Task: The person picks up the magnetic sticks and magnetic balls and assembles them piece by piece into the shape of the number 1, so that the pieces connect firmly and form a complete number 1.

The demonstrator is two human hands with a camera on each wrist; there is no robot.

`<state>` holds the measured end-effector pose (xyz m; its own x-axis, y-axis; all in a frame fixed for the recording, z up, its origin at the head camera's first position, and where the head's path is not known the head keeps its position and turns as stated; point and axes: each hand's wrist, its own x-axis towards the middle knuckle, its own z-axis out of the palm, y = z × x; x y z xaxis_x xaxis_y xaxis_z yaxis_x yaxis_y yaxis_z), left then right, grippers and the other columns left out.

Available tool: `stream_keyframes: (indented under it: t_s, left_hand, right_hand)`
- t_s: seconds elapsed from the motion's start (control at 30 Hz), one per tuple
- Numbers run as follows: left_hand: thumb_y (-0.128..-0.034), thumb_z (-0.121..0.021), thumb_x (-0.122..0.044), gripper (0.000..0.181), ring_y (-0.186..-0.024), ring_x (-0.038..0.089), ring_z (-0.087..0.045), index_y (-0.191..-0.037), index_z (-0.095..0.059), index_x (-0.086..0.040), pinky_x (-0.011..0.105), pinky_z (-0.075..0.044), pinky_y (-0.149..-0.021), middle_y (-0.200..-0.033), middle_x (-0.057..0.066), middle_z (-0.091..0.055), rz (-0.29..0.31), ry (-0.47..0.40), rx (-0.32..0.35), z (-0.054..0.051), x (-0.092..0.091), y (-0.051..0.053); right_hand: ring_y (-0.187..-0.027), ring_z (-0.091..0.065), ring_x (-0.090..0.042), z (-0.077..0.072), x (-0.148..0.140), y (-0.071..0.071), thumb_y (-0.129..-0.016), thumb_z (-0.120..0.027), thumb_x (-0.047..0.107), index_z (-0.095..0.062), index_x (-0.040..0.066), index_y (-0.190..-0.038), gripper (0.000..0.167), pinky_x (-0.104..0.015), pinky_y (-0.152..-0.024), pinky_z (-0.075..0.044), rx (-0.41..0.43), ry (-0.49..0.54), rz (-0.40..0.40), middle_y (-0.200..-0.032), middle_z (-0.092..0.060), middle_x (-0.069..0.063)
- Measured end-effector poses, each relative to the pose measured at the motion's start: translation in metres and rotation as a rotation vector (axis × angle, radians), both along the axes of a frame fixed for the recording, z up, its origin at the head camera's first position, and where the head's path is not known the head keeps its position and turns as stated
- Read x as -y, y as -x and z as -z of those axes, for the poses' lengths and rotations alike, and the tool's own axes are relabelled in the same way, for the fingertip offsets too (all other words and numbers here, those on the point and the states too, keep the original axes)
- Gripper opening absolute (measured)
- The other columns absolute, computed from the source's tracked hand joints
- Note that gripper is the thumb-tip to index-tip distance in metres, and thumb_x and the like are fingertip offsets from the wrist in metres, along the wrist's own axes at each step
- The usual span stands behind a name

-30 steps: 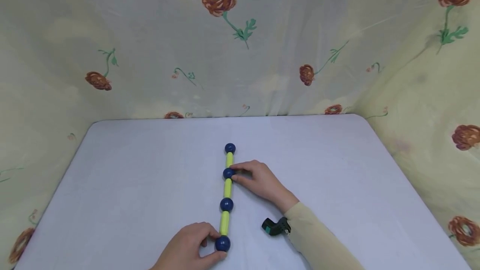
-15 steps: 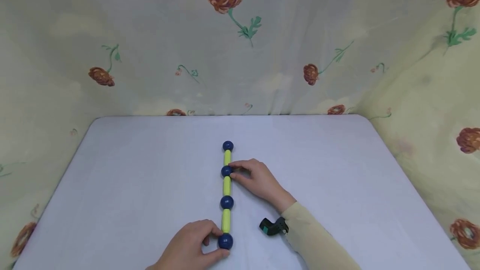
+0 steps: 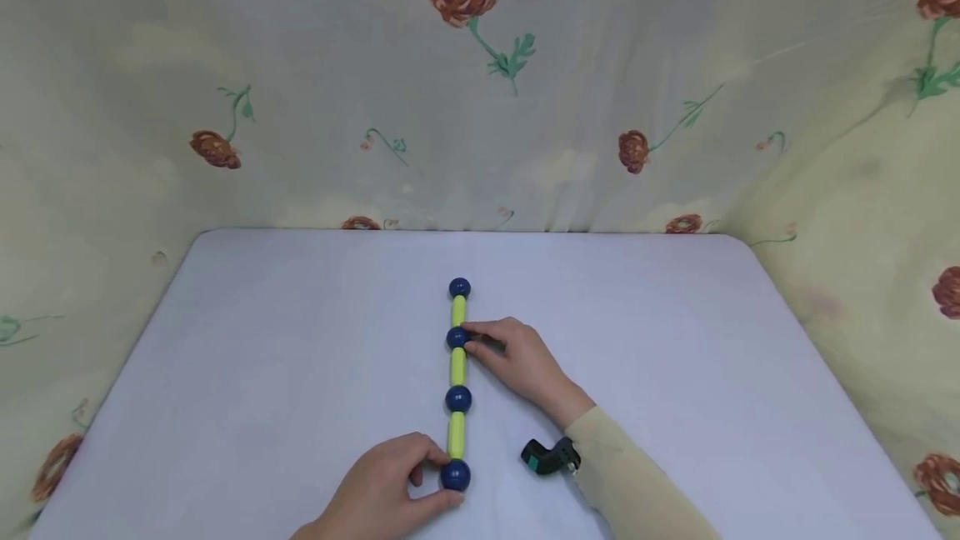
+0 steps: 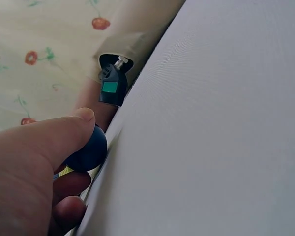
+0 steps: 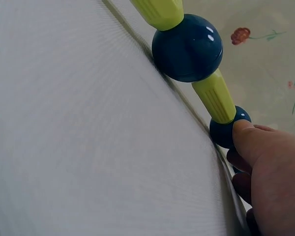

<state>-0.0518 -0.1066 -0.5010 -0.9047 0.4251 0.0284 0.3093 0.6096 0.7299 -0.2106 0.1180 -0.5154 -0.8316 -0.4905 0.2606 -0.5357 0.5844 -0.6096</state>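
Note:
On the white table lies a straight chain of dark blue balls joined by yellow-green rods [image 3: 458, 367], running away from the person. My left hand [image 3: 386, 486] pinches the nearest blue ball [image 3: 455, 475] between thumb and fingers; the left wrist view shows the thumb on top of that ball [image 4: 90, 151]. Farther up, my right hand [image 3: 525, 361] pinches the second ball from the far end [image 3: 457, 337]. In the right wrist view the thumb presses this ball [image 5: 223, 132], and another ball [image 5: 188, 47] stands out nearer the camera. The far end ball [image 3: 460, 287] is untouched.
A black wrist-camera mount [image 3: 551, 457] with a green patch sits at the right sleeve [image 3: 630, 473]. Flower-patterned cloth [image 3: 562, 107] hangs behind and on both sides of the table [image 3: 300, 340].
The chain's near end has swung slightly right with my left hand, so the line stands straighter. My right hand keeps its pinch. The head view has shifted a little.

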Motion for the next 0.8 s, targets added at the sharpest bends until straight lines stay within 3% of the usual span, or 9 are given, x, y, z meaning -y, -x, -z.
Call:
stream_keyframes:
  t_s: [0.13,0.33,0.8]
  left_hand:
    - [-0.0820,-0.074,-0.056,0.032,-0.068,-0.001,-0.049,-0.100,-0.064,-0.031,0.019,-0.043,-0.059,-0.086,-0.024,-0.057,0.015,-0.004,-0.023,0.002,-0.004,0.004]
    - [-0.0813,-0.073,-0.059,0.035,-0.068,-0.001,-0.049,-0.100,-0.064,-0.031,0.020,-0.043,-0.060,-0.086,-0.024,-0.056,0.029,0.016,0.018,0.003,-0.008,0.009]
    - [-0.0803,-0.075,-0.057,0.035,-0.066,0.000,-0.048,-0.100,-0.064,-0.030,0.019,-0.042,-0.058,-0.082,-0.022,-0.055,0.023,0.018,0.030,0.003,-0.003,0.005]
  right_hand:
    - [-0.101,-0.060,-0.003,0.001,-0.007,0.002,-0.096,-0.066,0.038,-0.067,0.028,-0.129,0.035,-0.030,-0.083,-0.050,-0.006,-0.007,-0.001,-0.114,-0.068,0.015]
    - [-0.100,-0.060,-0.001,0.004,-0.013,0.001,-0.097,-0.064,0.039,-0.066,0.030,-0.130,0.035,-0.029,-0.082,-0.050,0.005,-0.013,0.015,-0.114,-0.068,0.017]
    - [-0.102,-0.059,-0.002,0.003,-0.007,-0.003,-0.097,-0.064,0.035,-0.064,0.030,-0.132,0.036,-0.028,-0.085,-0.050,0.019,-0.011,0.007,-0.116,-0.067,0.015]
